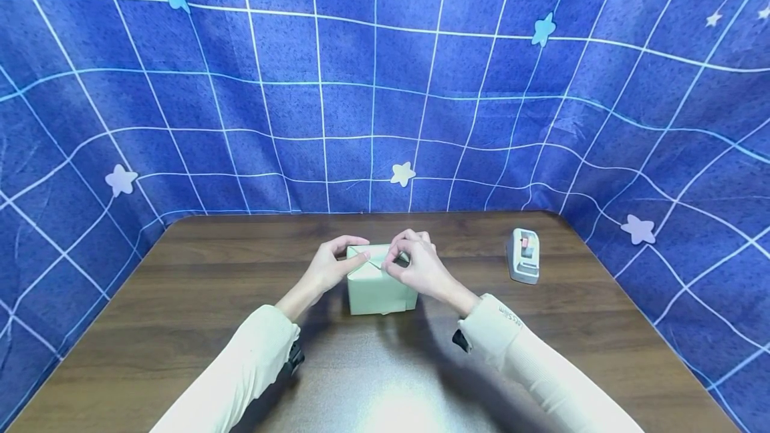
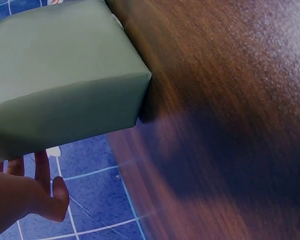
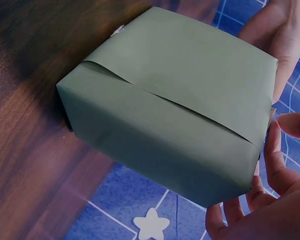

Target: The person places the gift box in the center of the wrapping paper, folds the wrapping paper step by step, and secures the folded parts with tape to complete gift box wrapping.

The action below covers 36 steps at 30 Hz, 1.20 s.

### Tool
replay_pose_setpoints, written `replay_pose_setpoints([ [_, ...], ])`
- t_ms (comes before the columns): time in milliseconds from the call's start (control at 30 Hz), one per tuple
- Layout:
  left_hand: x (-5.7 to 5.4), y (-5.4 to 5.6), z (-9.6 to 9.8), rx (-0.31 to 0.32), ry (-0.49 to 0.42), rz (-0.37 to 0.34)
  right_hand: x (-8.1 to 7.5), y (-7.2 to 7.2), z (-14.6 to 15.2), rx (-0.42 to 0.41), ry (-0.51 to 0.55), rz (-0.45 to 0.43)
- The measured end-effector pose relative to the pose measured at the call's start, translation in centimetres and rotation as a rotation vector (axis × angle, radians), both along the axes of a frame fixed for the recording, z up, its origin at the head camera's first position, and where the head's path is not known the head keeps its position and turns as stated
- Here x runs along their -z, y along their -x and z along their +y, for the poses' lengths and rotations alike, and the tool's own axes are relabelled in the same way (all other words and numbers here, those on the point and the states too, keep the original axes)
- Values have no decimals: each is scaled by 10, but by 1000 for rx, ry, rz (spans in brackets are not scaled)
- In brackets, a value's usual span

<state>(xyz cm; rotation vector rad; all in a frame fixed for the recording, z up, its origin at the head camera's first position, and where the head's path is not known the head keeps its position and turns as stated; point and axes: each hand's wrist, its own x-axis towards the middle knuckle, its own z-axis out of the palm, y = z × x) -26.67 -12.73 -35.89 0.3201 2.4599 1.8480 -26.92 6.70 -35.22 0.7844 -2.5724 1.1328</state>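
A box wrapped in light green paper stands on the table between both hands. My left hand rests at its left upper side, the thumb on the top and the other fingers extended toward the far edge. On the top, the right hand pinches a small corner of the wrapping paper between thumb and forefinger. The right wrist view shows that paper corner by the thumb tip. A folded paper seam runs along one side, slightly gaping. The left wrist view shows plain wrapped faces of the box.
A white tape dispenser stands to the right on the brown wooden table. Behind the table hangs a blue cloth with a grid and stars. A small whitish bit shows at the box's lower edge.
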Motion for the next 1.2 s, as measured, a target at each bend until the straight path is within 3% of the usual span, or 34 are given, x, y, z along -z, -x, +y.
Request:
replay_pose_setpoints([
  [733,-3,-2,1,-6,16,13,6,2,-2,45,24,82],
  [967,-3,-2,1,-5,21,8,10,4,2,-10,45,65],
  [1200,-3,-2,0,2,15,12,13,4,8,-83,64,137],
])
